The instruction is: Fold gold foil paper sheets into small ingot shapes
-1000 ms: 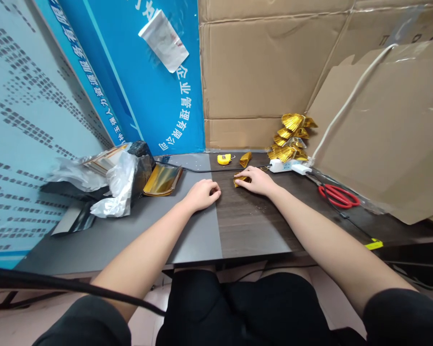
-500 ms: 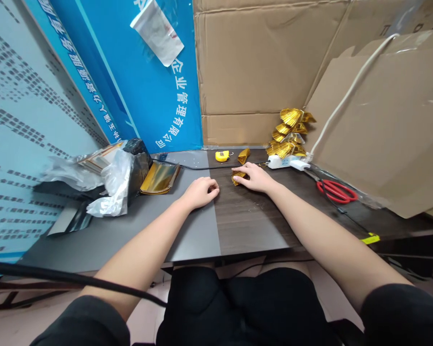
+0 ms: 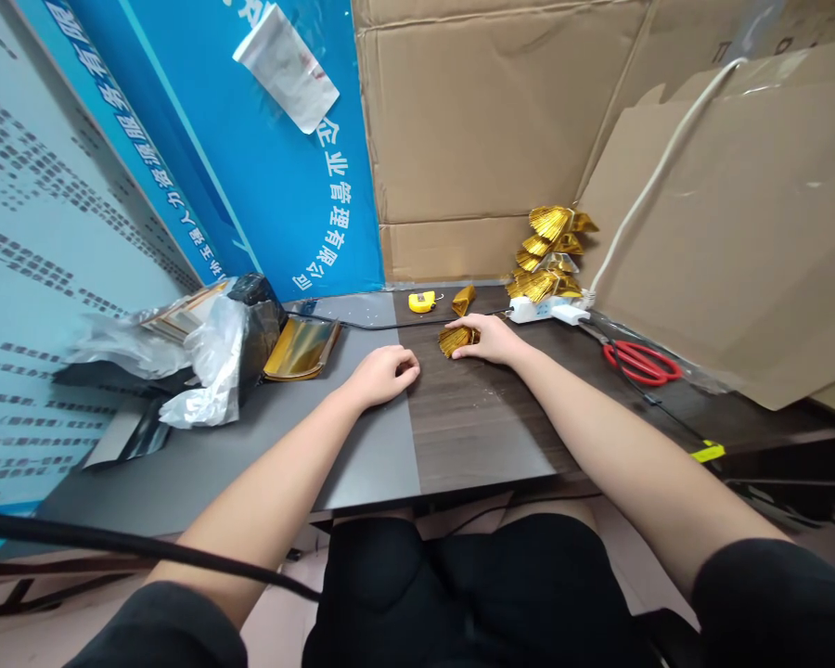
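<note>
My right hand (image 3: 491, 340) has its fingers and thumb around the right end of a pleated gold foil paper fan (image 3: 449, 341), low over the dark wood-grain tabletop. The pleats spread out to the left of my fingertips. On the grey part of the table rests my left hand (image 3: 382, 375), its fingers curled in and the thumb near them, with nothing visible in it. Just behind the fan lie a folded gold foil paper piece (image 3: 463, 300) and a yellow tape measure (image 3: 421, 301).
Gold pleated fans (image 3: 546, 255) are piled by a white power strip (image 3: 539, 309) at the back right. Red-handled scissors (image 3: 641, 363) lie farther right. A gold foil paper stack (image 3: 301, 350) sits left, beside plastic bags (image 3: 212, 357). Cardboard (image 3: 487, 121) stands behind.
My right hand has shifted slightly toward the fan's right end, so more of its pleats show. My left hand stays curled in about the same place. The view has turned a little.
</note>
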`<move>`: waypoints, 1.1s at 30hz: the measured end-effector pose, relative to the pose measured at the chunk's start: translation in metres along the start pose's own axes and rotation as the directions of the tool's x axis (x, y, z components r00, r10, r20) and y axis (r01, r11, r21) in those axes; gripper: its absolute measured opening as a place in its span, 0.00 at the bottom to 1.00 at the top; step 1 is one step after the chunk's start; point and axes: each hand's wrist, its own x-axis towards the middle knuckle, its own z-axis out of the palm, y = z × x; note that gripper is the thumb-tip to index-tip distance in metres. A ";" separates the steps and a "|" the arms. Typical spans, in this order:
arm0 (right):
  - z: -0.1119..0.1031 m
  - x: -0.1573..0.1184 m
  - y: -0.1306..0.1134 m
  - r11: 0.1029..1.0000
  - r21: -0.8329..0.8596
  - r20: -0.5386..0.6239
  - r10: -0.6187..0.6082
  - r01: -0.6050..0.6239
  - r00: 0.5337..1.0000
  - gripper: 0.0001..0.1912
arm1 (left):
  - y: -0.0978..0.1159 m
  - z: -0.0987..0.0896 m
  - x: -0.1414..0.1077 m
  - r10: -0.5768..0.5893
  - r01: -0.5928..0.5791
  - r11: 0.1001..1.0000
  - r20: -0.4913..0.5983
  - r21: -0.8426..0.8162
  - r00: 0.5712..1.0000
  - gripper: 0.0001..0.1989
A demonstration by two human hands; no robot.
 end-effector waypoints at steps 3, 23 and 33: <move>0.001 0.001 0.001 1.000 -0.002 -0.020 0.012 -0.012 1.000 0.31 | 0.000 0.000 0.000 -0.005 0.005 1.000 0.003 -0.004 1.000 0.09; -0.005 -0.003 -0.001 0.997 -0.037 0.026 -0.061 0.062 0.998 0.27 | 0.001 -0.002 0.000 -0.025 0.026 0.999 0.029 -0.039 0.999 0.09; 0.015 0.003 -0.025 0.980 0.026 0.065 -0.199 0.197 0.978 0.27 | 0.008 0.008 0.004 -0.071 0.066 0.996 -0.076 -0.064 0.995 0.11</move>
